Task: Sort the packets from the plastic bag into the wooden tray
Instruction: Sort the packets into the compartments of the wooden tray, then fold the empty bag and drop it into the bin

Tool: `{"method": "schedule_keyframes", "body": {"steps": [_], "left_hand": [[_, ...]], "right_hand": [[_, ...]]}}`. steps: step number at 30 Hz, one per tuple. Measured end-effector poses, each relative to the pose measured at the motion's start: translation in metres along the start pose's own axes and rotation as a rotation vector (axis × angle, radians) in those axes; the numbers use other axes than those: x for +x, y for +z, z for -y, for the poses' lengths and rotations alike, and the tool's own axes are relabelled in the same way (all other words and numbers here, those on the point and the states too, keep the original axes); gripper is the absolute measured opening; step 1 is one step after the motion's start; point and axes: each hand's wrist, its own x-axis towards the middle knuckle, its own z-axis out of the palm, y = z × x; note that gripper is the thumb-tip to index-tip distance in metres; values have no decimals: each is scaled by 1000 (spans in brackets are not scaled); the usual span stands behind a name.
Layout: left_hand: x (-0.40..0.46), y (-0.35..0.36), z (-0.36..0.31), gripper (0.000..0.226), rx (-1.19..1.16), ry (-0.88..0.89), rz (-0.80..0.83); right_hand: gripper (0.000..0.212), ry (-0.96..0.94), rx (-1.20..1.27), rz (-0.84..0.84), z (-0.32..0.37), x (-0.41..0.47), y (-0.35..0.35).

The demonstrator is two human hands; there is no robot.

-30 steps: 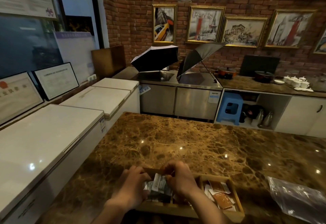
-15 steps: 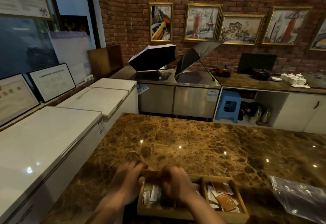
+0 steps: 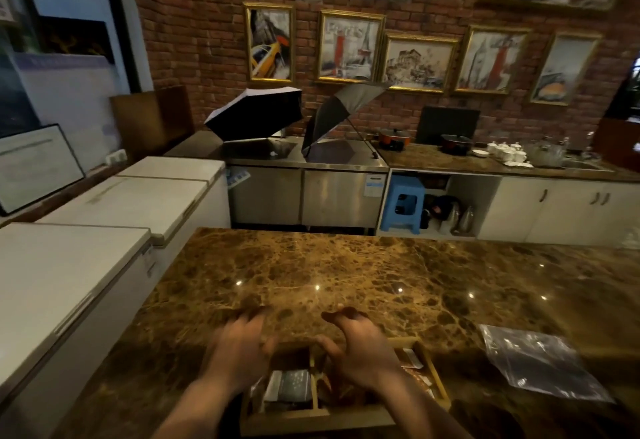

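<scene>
The wooden tray (image 3: 437, 374) sits at the near edge of the marble counter, divided into compartments. Dark and white packets (image 3: 290, 387) lie in its left compartment, and brown and white packets (image 3: 412, 364) show in the right one. My left hand (image 3: 239, 345) hovers over the tray's far left corner, blurred, fingers spread, holding nothing. My right hand (image 3: 356, 345) hangs above the tray's middle with curled, parted fingers and nothing in it. The clear plastic bag (image 3: 540, 364) lies flat on the counter to the right of the tray.
The brown marble counter (image 3: 346, 272) stretches ahead of the tray. White chest freezers (image 3: 86, 251) line the left side. Beyond stand a steel unit with two open umbrellas (image 3: 256, 115), a blue stool (image 3: 403, 203) and a back counter with pots and cups.
Both hands have lifted out of the tray's left compartment and spread open, leaving the packets lying in it. The camera view has tilted and shifted slightly.
</scene>
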Motion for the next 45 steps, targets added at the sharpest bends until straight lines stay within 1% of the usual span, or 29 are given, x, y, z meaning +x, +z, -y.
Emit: {"method": "schedule_keyframes", "body": {"steps": [4, 7, 11, 14, 16, 20, 24, 25, 27, 28, 30, 31, 34, 35, 41, 45], "left_hand": [[3, 7, -25, 64, 13, 93, -4], [3, 15, -49, 71, 16, 119, 20], [9, 26, -87, 76, -2, 133, 65], [11, 36, -124, 78, 26, 172, 79], [10, 43, -151, 79, 38, 191, 95], [8, 64, -214, 81, 47, 253, 74], [10, 91, -271, 79, 44, 239, 137], [11, 99, -285, 79, 47, 252, 137], [11, 117, -309, 83, 65, 305, 121], [10, 123, -318, 87, 63, 316, 121], [7, 140, -338, 102, 45, 322, 117], [5, 147, -345, 105, 37, 318, 118], [3, 170, -371, 88, 41, 316, 150], [2, 175, -376, 85, 48, 323, 157], [1, 204, -394, 88, 79, 362, 207], [6, 217, -390, 94, 94, 372, 256]], "right_hand": [[58, 35, -64, -50, -19, -15, -12], [61, 113, -119, -50, -38, -30, -26], [70, 175, -125, -55, -74, -45, -48], [73, 235, -93, -52, -107, -62, -74], [70, 249, -96, -65, -131, -74, -94], [72, 314, -121, -29, -192, -95, -128], [73, 366, -81, -77, -246, -119, -158], [76, 373, -81, -91, -261, -126, -166], [89, 377, -92, -120, -286, -138, -181], [91, 381, -102, -123, -296, -142, -186], [80, 394, -105, -107, -318, -151, -197], [78, 398, -102, -102, -326, -154, -200], [77, 413, -75, -93, -354, -162, -208], [77, 417, -61, -94, -360, -163, -207], [78, 401, -60, -59, -386, -165, -197], [74, 367, -72, -16, -396, -161, -181]]}}
